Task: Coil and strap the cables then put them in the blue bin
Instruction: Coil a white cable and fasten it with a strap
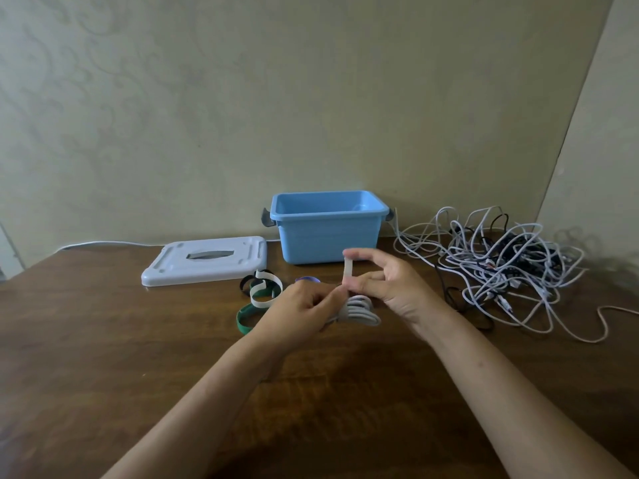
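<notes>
Strap (348, 271) and coil sit right between the two hands, just in front of the blue bin (326, 225). The left hand (300, 307) is curled around the coiled white cable (359, 312), holding the bundle just above the bench (103, 340), its loops running out to the right and toward the person. The right hand (387, 281) pinches the pale strap between thumb and fingers, so that it stands upright with its lower end meeting the coil at the left hand's fingertips. That is the relation the wrap turns on, as I judge it: the strap's long axis runs straight up, across the bundle's loops, and the right hand is the one placed to bring it over and around. Both forearms reach in from the near edge and converge at the coil.

The bin stands open beyond the hands, nothing visible inside from here. Its grey lid (207, 259) lies flat to the left. Spare straps (257, 299), green, white and black, lie beside the left hand. The tangled pile of cables (501, 267) waits on the right.
</notes>
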